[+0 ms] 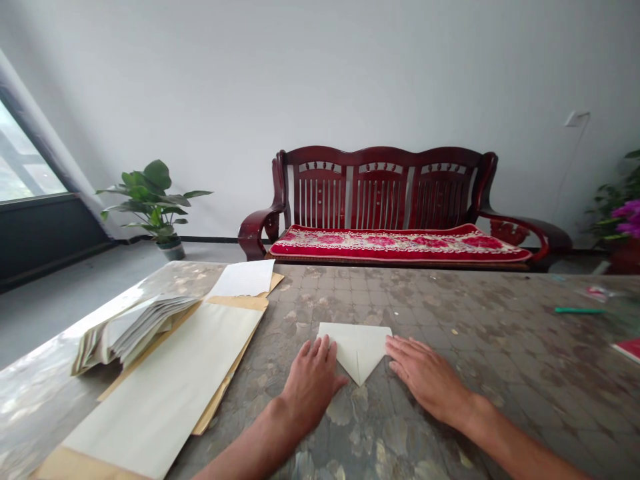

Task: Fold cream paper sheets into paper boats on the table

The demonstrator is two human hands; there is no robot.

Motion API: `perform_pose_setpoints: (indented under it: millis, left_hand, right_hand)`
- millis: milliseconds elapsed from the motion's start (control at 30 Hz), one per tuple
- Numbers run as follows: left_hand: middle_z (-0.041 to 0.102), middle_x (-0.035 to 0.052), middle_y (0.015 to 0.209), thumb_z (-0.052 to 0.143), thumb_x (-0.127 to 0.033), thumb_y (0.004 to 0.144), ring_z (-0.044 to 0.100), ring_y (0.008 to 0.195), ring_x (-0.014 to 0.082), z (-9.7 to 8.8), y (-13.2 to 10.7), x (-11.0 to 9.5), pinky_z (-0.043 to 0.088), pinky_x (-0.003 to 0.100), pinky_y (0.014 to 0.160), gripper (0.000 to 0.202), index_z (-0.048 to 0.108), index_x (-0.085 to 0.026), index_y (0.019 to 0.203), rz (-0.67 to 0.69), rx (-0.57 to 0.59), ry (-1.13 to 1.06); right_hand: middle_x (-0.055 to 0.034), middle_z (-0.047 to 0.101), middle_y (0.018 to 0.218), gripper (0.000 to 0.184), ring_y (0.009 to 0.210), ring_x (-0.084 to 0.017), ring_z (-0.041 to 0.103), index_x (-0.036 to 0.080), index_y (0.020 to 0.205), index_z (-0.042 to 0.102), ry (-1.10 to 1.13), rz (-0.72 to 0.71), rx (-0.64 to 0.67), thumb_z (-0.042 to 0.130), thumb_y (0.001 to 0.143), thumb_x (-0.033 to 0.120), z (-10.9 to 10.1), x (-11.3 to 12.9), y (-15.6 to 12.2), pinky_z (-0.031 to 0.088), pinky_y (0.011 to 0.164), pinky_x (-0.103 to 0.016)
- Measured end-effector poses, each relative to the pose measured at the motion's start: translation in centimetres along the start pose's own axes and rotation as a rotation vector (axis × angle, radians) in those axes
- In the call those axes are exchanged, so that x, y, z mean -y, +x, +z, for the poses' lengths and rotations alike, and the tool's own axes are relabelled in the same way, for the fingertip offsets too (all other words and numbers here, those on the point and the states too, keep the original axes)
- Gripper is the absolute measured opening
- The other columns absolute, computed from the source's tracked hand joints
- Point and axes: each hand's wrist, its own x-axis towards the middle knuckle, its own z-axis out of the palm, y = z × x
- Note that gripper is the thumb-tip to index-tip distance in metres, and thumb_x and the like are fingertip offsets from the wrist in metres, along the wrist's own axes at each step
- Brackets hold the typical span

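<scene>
A cream sheet of paper [358, 350], folded into a downward-pointing triangle shape, lies on the mottled grey table [450, 320] in front of me. My left hand [311, 383] lies flat with its fingers stretched out, the fingertips touching the paper's left edge. My right hand [425, 377] also lies flat and open, its fingertips at the paper's right corner. Neither hand holds anything.
At the left lie long cream sheets on brown backing paper [165, 387], a stack of folded papers [127, 330] and a white sheet [245, 278]. A green pen [579, 311] and a red item [629, 349] sit at the far right. A red wooden bench [390, 207] and potted plants [153, 200] stand beyond.
</scene>
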Motion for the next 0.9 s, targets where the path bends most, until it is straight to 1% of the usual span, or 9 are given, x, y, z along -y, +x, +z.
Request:
perform_pose_setpoints:
  millis: [133, 200, 267, 433, 533, 667, 733, 800, 900]
  left_hand:
    - [0.071, 0.015, 0.098, 0.051, -0.03, 0.096, 0.068, 0.094, 0.0271, -2.5, 2.0, 0.4, 0.051, 0.039, 0.087, 0.026, 0.071, -0.014, 0.094, -0.041, 0.124, 0.02]
    - [0.07, 0.0137, 0.098, 0.057, -0.027, 0.092, 0.067, 0.094, 0.027, -3.1, 3.1, 0.9, 0.051, 0.038, 0.084, 0.018, 0.07, -0.014, 0.095, -0.077, 0.105, 0.02]
    - [0.067, 0.0111, 0.105, 0.065, -0.028, 0.087, 0.065, 0.099, 0.0258, -3.2, 4.1, 1.6, 0.051, 0.035, 0.083, 0.016, 0.068, -0.016, 0.098, -0.086, 0.092, -0.025]
    - [0.058, 0.0059, 0.118, 0.079, -0.034, 0.073, 0.056, 0.112, 0.0236, -2.8, 6.0, 3.9, 0.049, 0.031, 0.086, 0.043, 0.061, -0.024, 0.111, 0.044, 0.095, -0.215]
    - [0.056, 0.0055, 0.117, 0.084, -0.038, 0.064, 0.059, 0.104, 0.0241, -2.8, 7.0, 4.5, 0.05, 0.031, 0.083, 0.058, 0.059, -0.026, 0.115, 0.049, 0.169, -0.26]
    - [0.064, 0.0003, 0.1, 0.085, -0.037, 0.058, 0.064, 0.087, 0.0201, -2.8, 7.8, 4.7, 0.049, 0.026, 0.073, 0.058, 0.062, -0.026, 0.11, 0.015, 0.256, -0.334]
    - [0.066, -0.0022, 0.085, 0.081, -0.035, 0.063, 0.063, 0.08, 0.0177, -2.9, 7.8, 4.7, 0.047, 0.024, 0.068, 0.04, 0.067, -0.023, 0.098, 0.021, 0.299, -0.368]
    - [0.065, -0.0027, 0.075, 0.075, -0.031, 0.069, 0.061, 0.073, 0.0162, -3.4, 7.6, 4.6, 0.044, 0.023, 0.063, 0.021, 0.069, -0.02, 0.085, 0.03, 0.308, -0.367]
    - [0.065, -0.0009, 0.074, 0.066, -0.025, 0.076, 0.06, 0.073, 0.0167, -4.8, 6.9, 4.3, 0.041, 0.025, 0.064, 0.005, 0.067, -0.02, 0.078, 0.048, 0.086, -0.267]
  right_hand:
    - [-0.0107, 0.072, 0.095, 0.029, 0.092, -0.025, 0.065, 0.02, 0.084, 0.073, -0.082, 0.123, 0.109, 0.05, 0.093, 0.033, -2.3, 0.6, 3.5, 0.043, 0.085, -0.038]
    - [-0.0091, 0.069, 0.09, 0.018, 0.089, -0.024, 0.062, 0.02, 0.075, 0.07, -0.079, 0.166, 0.157, 0.064, 0.083, 0.034, -3.0, 0.6, 5.3, 0.042, 0.079, -0.034]
    - [-0.0071, 0.066, 0.096, 0.015, 0.096, -0.024, 0.059, 0.021, 0.08, 0.068, -0.023, 0.148, 0.182, 0.072, 0.073, 0.033, -3.4, 0.4, 6.7, 0.04, 0.076, -0.03]
    - [-0.0053, 0.059, 0.107, 0.054, 0.098, -0.022, 0.056, 0.022, 0.108, 0.061, 0.092, 0.109, 0.317, 0.081, 0.058, 0.029, -4.0, -0.3, 9.1, 0.038, 0.072, -0.026]
    - [-0.0004, 0.061, 0.093, 0.057, 0.085, -0.02, 0.057, 0.024, 0.105, 0.061, 0.104, 0.144, 0.442, 0.083, 0.052, 0.029, -4.6, -0.3, 10.1, 0.035, 0.064, -0.025]
    - [0.0046, 0.059, 0.072, 0.035, 0.067, -0.016, 0.054, 0.025, 0.08, 0.064, 0.166, 0.126, 0.521, 0.082, 0.052, 0.03, -4.4, -0.7, 10.7, 0.029, 0.056, -0.024]
    - [0.0053, 0.057, 0.065, 0.025, 0.061, -0.014, 0.053, 0.024, 0.071, 0.063, 0.214, 0.119, 0.501, 0.08, 0.054, 0.028, -4.2, -0.8, 10.5, 0.027, 0.054, -0.024]
    - [0.0045, 0.059, 0.065, 0.018, 0.061, -0.014, 0.053, 0.023, 0.068, 0.063, 0.198, 0.118, 0.385, 0.077, 0.057, 0.025, -4.3, -0.8, 9.9, 0.026, 0.054, -0.024]
    - [0.0008, 0.062, 0.073, 0.006, 0.07, -0.015, 0.053, 0.022, 0.069, 0.063, 0.023, 0.069, 0.016, 0.068, 0.07, 0.021, -5.3, -0.3, 9.0, 0.027, 0.06, -0.026]
